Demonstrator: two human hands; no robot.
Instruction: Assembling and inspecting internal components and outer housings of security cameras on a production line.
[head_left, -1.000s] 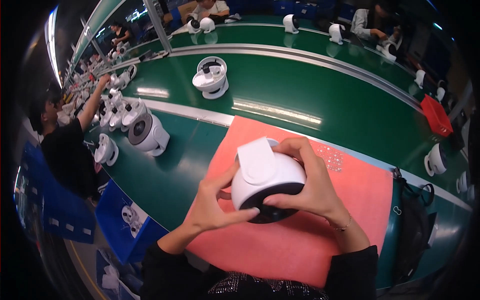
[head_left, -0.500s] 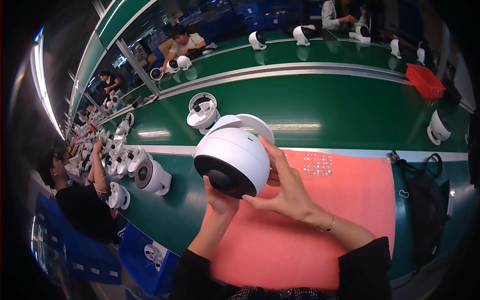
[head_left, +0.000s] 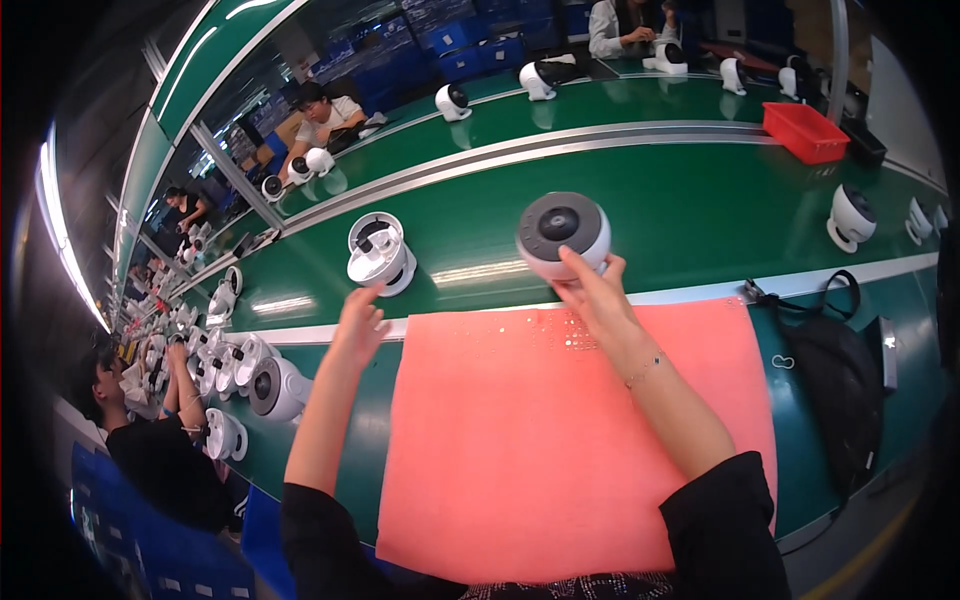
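Observation:
A white, round security camera (head_left: 597, 247) with a dark grey face and black lens is in my right hand (head_left: 605, 300), held by its lower side over the green conveyor belt, lens turned upward. My left hand (head_left: 360, 328) is open, its fingers slightly bent and holding nothing. Its fingertips are just below a white camera housing (head_left: 398, 272) whose front is off, showing white and black parts inside; whether they touch it I cannot tell. Below both hands lies a pink mat (head_left: 570, 450) on the green worktop, with rows of small screws near its far edge.
More cameras and open housings (head_left: 245, 365) crowd the left worktop beside a co-worker in black (head_left: 165, 465). At right are a black bag (head_left: 845, 400), a finished-looking camera (head_left: 850, 217) and a red bin (head_left: 805, 132). People sit beyond the far belt.
The camera has moved from above the mat, away from me onto or over the belt, and its lens has turned upward. My left hand has let go and moved left toward the open housing.

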